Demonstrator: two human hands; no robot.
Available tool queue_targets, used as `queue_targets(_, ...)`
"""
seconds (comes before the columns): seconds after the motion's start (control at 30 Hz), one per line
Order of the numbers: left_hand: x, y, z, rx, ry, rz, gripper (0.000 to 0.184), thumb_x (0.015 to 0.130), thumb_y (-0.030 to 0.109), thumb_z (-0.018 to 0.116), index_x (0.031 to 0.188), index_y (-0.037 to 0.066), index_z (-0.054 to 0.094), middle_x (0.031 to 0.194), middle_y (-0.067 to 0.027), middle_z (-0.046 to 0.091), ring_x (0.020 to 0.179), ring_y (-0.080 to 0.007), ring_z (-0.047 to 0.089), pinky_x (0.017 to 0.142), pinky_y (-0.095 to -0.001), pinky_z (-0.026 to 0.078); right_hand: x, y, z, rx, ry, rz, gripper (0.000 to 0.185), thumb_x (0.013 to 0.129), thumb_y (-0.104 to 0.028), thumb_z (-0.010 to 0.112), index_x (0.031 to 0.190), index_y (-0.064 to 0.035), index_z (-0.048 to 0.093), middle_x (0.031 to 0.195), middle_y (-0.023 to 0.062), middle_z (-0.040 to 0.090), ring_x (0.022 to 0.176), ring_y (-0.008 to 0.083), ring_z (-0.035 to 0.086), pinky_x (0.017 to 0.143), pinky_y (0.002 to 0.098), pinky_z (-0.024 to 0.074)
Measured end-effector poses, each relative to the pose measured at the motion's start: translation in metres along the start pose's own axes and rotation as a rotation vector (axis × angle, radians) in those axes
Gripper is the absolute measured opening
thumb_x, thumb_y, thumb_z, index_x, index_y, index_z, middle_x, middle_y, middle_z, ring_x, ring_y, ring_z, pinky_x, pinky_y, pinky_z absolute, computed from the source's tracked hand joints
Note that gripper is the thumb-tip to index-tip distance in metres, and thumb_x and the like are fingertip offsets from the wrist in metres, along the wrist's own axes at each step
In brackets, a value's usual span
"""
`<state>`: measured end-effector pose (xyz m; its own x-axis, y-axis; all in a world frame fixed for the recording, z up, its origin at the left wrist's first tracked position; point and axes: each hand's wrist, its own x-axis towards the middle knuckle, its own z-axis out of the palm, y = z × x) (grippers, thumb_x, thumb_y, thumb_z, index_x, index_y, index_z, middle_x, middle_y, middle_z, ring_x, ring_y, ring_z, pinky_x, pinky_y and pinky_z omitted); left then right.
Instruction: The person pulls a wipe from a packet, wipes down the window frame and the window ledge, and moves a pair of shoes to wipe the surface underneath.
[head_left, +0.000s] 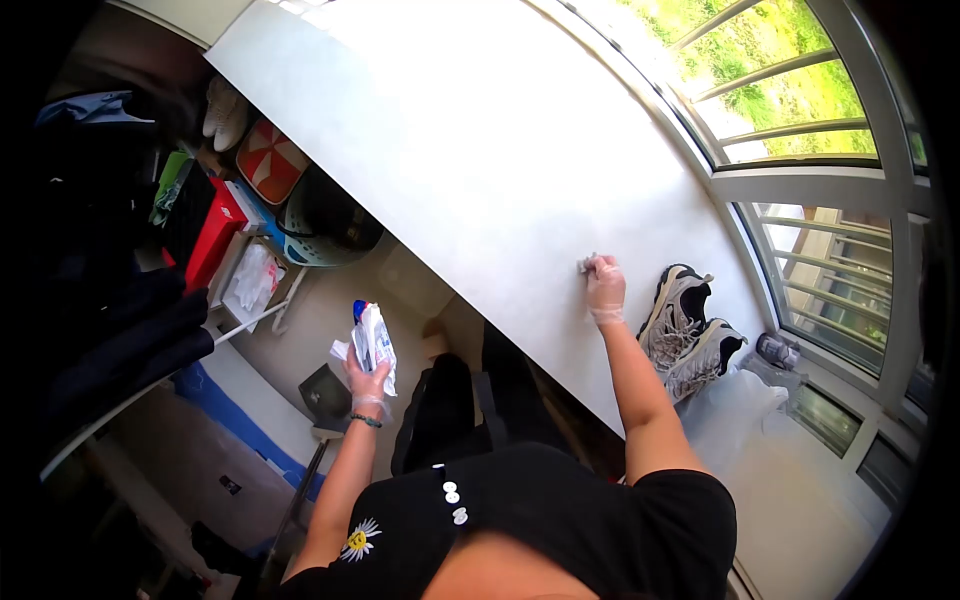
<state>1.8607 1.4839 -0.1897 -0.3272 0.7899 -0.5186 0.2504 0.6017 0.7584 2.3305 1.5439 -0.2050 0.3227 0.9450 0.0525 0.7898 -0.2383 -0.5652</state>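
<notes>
My left hand [368,384], in a clear thin glove, is closed round a white plastic packet [374,340] with a blue top, held out beside the counter. On the white counter [450,140] rests my right hand [605,287], also gloved, with its fingers closed on a small greyish crumpled wad [587,264]. A pair of grey and black sneakers [690,335] lies on the counter just right of my right hand.
Window frames [810,175] border the counter at the right. Beside the sneakers is a clear plastic bag [735,405]. At the left are a red box [215,235], a basket [300,240], a shelf with white bags [255,277] and dark hanging clothes [110,330].
</notes>
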Motion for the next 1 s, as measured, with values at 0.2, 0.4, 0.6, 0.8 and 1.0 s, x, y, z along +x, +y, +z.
queue_targets(0.2, -0.013, 0.006, 0.000, -0.061, 0.064, -0.055, 0.081, 0.065, 0.013, 0.073, 0.136, -0.002, 0.036, 0.124, -0.0159, 0.041, 0.114, -0.0278, 0.048, 0.098, -0.0364, 0.039, 0.226, -0.036, 0.067, 0.270, 0.289, 0.448, 0.020, 0.088, -0.016, 0.049, 0.080, -0.0058, 0.064, 0.084, 0.0151, 0.065, 0.074, 0.0252, 0.062, 0.071, 0.0335, 0.0483)
queue_targets(0.4, -0.024, -0.026, 0.002, -0.187, 0.100, -0.179, 0.082, 0.067, 0.012, 0.073, 0.138, -0.002, 0.034, 0.126, -0.0152, 0.044, 0.112, -0.0257, 0.051, 0.098, -0.0356, 0.040, 0.271, -0.197, 0.197, 0.253, -0.135, -0.122, 0.023, 0.088, -0.013, 0.043, 0.098, -0.0113, 0.064, 0.098, 0.0136, 0.066, 0.097, 0.0298, 0.060, 0.085, 0.0385, 0.0474)
queue_targets(0.6, -0.027, -0.007, 0.006, -0.305, 0.112, -0.224, 0.080, 0.069, 0.010, 0.072, 0.137, -0.002, 0.034, 0.125, -0.0146, 0.045, 0.111, -0.0246, 0.051, 0.096, -0.0346, 0.042, 0.173, -0.267, 0.214, -0.023, -0.347, -0.767, 0.015, 0.081, -0.011, 0.049, 0.091, -0.0103, 0.061, 0.096, 0.0080, 0.061, 0.099, 0.0265, 0.056, 0.079, 0.0363, 0.0503)
queue_targets(0.8, -0.017, -0.036, -0.007, -0.384, 0.082, -0.182, 0.078, 0.067, 0.006, 0.070, 0.137, -0.002, 0.035, 0.124, -0.0123, 0.041, 0.110, -0.0243, 0.050, 0.096, -0.0344, 0.042, 0.050, -0.175, 0.114, -0.117, -0.626, -0.859, 0.014, 0.076, -0.010, 0.052, 0.088, -0.0079, 0.059, 0.091, 0.0068, 0.057, 0.093, 0.0249, 0.055, 0.074, 0.0352, 0.0511)
queue_targets(1.0, -0.015, -0.030, -0.019, -0.084, 0.093, -0.078, 0.083, 0.064, 0.011, 0.073, 0.136, -0.006, 0.035, 0.125, -0.0170, 0.040, 0.114, -0.0293, 0.048, 0.099, -0.0356, 0.039, -0.078, -0.061, 0.002, -0.182, -0.796, -0.805, 0.014, 0.078, -0.011, 0.052, 0.089, -0.0102, 0.061, 0.096, 0.0061, 0.059, 0.096, 0.0240, 0.056, 0.075, 0.0342, 0.0514)
